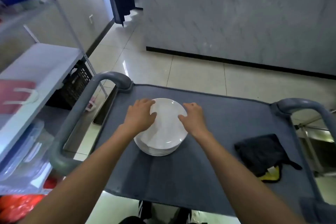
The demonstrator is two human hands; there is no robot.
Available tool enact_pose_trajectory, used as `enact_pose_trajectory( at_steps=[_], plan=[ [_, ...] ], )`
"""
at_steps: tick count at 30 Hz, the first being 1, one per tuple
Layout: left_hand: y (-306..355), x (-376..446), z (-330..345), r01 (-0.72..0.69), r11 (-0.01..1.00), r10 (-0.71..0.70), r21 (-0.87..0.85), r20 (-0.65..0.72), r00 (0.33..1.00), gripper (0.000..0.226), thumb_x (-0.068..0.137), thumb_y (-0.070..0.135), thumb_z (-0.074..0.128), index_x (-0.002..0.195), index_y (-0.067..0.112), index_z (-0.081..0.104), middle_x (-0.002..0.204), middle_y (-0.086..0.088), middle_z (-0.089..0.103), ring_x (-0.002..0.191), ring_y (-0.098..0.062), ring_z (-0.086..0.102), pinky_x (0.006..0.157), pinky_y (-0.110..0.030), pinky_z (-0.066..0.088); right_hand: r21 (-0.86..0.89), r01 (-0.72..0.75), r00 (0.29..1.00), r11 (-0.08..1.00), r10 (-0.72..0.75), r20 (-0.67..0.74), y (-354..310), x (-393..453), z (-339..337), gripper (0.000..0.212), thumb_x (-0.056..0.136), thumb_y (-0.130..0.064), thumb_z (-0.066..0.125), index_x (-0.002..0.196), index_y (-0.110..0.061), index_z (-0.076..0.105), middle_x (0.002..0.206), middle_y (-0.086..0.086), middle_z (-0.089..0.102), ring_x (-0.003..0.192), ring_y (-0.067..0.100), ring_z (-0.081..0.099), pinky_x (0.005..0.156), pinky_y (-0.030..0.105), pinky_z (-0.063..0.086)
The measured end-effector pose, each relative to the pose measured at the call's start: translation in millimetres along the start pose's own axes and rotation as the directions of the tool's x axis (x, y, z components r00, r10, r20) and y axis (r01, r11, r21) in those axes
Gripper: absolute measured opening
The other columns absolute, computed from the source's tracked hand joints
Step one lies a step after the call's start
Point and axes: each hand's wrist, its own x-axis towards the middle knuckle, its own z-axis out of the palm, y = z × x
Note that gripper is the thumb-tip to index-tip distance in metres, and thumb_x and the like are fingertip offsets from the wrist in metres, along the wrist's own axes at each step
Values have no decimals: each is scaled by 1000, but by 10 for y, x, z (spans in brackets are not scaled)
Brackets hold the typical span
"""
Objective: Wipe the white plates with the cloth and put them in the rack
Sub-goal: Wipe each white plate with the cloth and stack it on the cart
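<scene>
Head view, looking forward and down. A stack of white plates (161,132) sits near the middle of a grey cart top (209,169), slightly to the left of centre. The top plate (168,123) is tilted, its left edge raised off the plates below. The left hand (141,114) is on the left rim of that plate, fingers curled over the far-left edge and thumb lying on the upper face, so the hand is clamped on the plate. The right hand (192,117) meets the right rim, fingers bent over the far-right edge and thumb reaching onto the plate's face; it too grips the plate. Both forearms enter from the near edge and converge on the stack.

A dark cloth (261,152) with a yellow patch at its near corner lies flat on the right part of the cart top, well apart from the plates. Rounded grey handles rise at the left (76,120) and right (305,105) ends of the cart.

On the left stands a white shelf unit (36,71) carrying clear plastic containers and a red item; a black crate (76,83) sits under it on the floor. A marble-patterned counter front (236,20) with a black base strip spans the far right, above a glossy tiled floor (181,72).
</scene>
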Motion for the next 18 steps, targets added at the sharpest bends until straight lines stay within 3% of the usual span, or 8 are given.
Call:
enact_pose_trajectory(
  at_steps=[2,4,11,18],
  plan=[
    [-22,-36,1,35,999,-36,26,6,999,52,98,41,55,147,27,45,153,3,42,139,-24,37,110,-49,33,7,-25,999,1000,25,-20,20,-14,24,23,89,-26,69,109,-15,66,115,7,52,117,30,48,97,37,44],
    [-66,-72,62,67,997,-67,41,17,998,53,98,40,56,147,26,44,154,3,40,140,-25,35,110,-48,33,-1,-60,998,998,60,-9,49,-60,61,18,88,-27,69,100,-14,64,106,3,45,113,29,48,93,37,45],
    [-101,-115,172,141,989,-142,-49,-16,990,51,94,31,60,143,23,49,149,3,45,135,-25,32,102,-44,39,81,-123,991,989,127,-46,88,-108,148,18,85,-29,70,93,-13,66,100,2,47,96,26,54,77,34,48],
    [-60,-150,212,168,972,-178,-164,-52,983,44,90,16,62,133,24,57,145,3,48,132,-25,32,101,-43,37,91,-159,983,983,167,-80,28,-139,172,24,90,-25,67,111,-15,67,104,-1,43,99,25,55,74,31,42]
  ],
)
